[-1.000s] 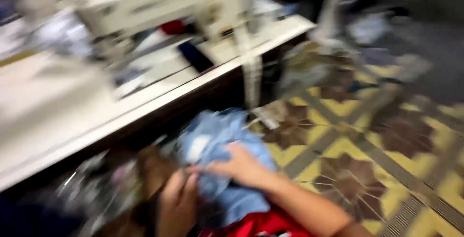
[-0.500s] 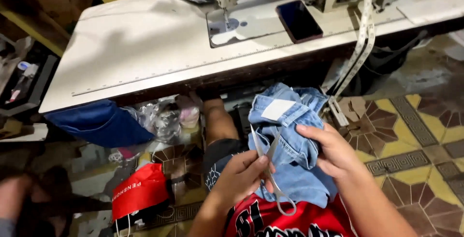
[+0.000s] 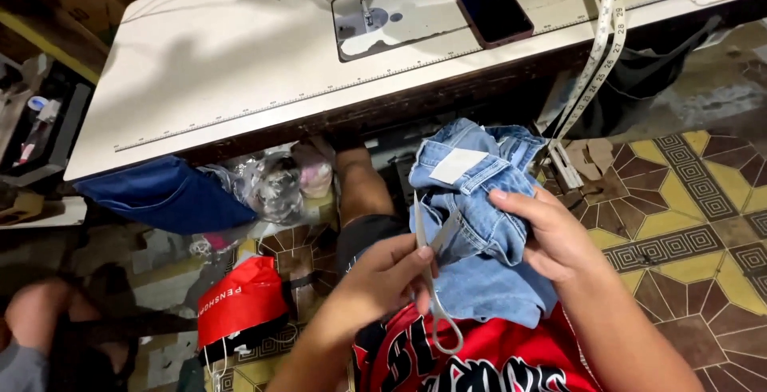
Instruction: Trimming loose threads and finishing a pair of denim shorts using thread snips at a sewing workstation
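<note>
A crumpled piece of light blue denim (image 3: 479, 192) with a white rectangular patch (image 3: 457, 166) lies on my lap, just under the table's front edge. My right hand (image 3: 551, 236) grips the denim from the right, thumb on top of a fold. My left hand (image 3: 383, 280) holds small metal scissors (image 3: 427, 272), blades pointing up and slightly apart against the denim's left edge. The scissors' loop handle hangs below my fingers, over my red printed shirt (image 3: 479, 360).
A cream sewing table (image 3: 240, 64) spans the top, with the machine's needle plate (image 3: 363, 20), a dark phone (image 3: 491, 7) and a hanging measuring tape (image 3: 599, 56). Under it sit blue cloth (image 3: 168, 192), plastic bags (image 3: 272, 184) and a red bag (image 3: 240, 300). Another person's limb (image 3: 32, 312) shows at lower left.
A second ago the view was blurred and swinging; it has since settled over my lap. Both hands stay on the denim, the scissors now held up against its left edge.
</note>
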